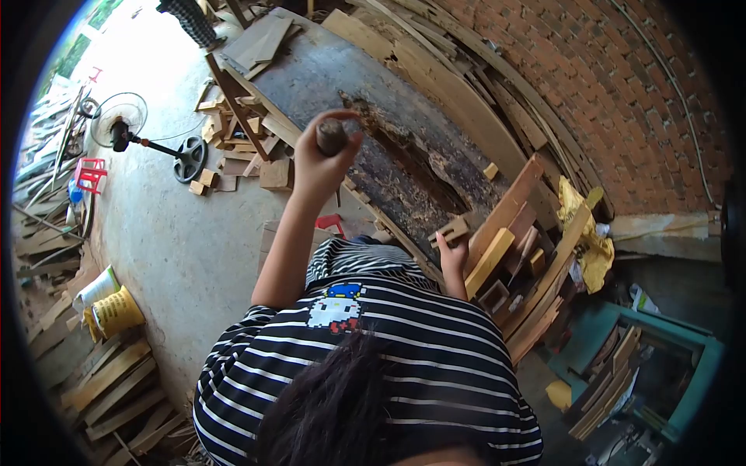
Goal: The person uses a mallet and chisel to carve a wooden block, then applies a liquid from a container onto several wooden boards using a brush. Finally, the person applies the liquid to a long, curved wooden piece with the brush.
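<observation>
Raised over the near edge of the workbench (388,85), my left hand (315,167) is closed round a thick brown wooden handle (332,138). Its rounded end faces the camera, and the rest of it is hidden behind the fist. My right hand (454,260) rests low at the bench, thumb up, gripping a small notched wooden block (451,231). Long wooden boards (505,203) lean just to the right of that hand. A rough, dark hollow (423,175) littered with shavings runs along the bench top ahead of the block.
Long planks (435,78) line the brick wall (590,85). Offcuts (276,174) lie on the floor at left, near a standing fan (120,133) and a red stool (91,175). A green machine frame (594,338) stands at lower right. Another person's legs (189,22) show at the top.
</observation>
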Tool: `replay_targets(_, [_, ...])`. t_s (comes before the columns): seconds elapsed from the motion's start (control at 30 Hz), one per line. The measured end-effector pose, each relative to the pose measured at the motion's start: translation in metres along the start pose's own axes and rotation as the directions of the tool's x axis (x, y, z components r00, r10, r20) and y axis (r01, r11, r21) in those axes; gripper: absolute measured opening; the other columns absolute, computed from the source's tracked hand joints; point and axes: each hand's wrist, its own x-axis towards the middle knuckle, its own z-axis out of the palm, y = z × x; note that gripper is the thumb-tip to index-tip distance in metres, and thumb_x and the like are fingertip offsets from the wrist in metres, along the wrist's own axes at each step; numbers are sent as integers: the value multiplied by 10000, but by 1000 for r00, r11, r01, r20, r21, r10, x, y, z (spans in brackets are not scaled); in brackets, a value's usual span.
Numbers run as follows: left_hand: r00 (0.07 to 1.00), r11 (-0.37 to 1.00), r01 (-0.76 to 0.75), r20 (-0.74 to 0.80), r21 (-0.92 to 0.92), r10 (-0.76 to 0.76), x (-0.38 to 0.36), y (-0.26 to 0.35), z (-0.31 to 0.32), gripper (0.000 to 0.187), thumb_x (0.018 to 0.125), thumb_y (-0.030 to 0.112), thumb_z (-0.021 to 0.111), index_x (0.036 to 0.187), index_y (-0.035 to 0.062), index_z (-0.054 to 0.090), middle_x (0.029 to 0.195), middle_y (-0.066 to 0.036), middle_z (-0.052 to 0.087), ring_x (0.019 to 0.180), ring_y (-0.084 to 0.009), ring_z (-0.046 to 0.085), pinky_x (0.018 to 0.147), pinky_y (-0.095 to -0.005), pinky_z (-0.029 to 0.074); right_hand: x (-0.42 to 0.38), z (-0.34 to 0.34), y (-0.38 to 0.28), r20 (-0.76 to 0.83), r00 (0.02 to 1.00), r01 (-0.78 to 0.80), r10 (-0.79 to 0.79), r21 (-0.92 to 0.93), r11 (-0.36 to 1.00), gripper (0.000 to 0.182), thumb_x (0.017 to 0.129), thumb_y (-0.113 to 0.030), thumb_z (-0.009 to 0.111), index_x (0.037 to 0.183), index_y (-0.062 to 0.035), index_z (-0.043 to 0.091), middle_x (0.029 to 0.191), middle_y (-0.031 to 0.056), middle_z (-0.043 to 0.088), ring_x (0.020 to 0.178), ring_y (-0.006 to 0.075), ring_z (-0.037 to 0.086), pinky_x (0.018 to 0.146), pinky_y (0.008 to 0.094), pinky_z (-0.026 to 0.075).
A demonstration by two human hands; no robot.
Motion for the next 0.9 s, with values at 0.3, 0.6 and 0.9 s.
replay_targets(0.3, [962,986,88,245,144,-122,-46,-61,30,182,799,101,690,946,32,608,703,15,566,567,-49,517,510,-196,421,18,-13,-83,157,973,155,-169,95,983,394,804,-182,705,1080,7,495,966,113,576,886,227,582,767,343,463])
replay_targets(0.6, [840,988,-41,541,150,-47,-64,-51,77,271,781,116,709,1020,37,611,885,-92,649,802,-141,613,744,-279,480,30,-30,-160,274,960,-130,52,273,953,436,812,-346,680,1066,-18,548,928,62,594,855,139,555,768,292,447])
replay_targets(0.9, [639,926,-262,768,274,-46,-79,-34,91,594,696,65,633,1262,165,484,949,-156,643,821,-323,636,685,-399,526,18,-48,-167,327,940,-212,92,353,911,390,874,-339,612,1083,-15,560,916,37,587,826,98,540,742,251,440])
